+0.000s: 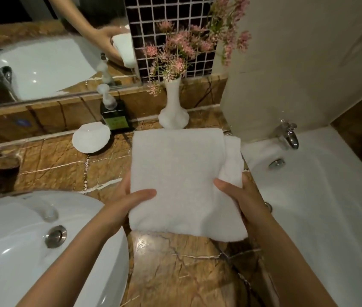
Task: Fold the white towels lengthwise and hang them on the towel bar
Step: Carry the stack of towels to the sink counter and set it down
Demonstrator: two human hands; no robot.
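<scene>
Left hand [129, 200] and right hand [240, 196] pinch the folded white towel's [180, 173] side edges, thumbs on top; uneven lifting may unfold it or drag the lower towel [233, 160].

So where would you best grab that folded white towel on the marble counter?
The folded white towel is wide and floppy, so take both side edges near its front end, one hand from each side, thumbs on top, as the left hand and right hand do. A one-sided grip would probably let it sag.
</scene>
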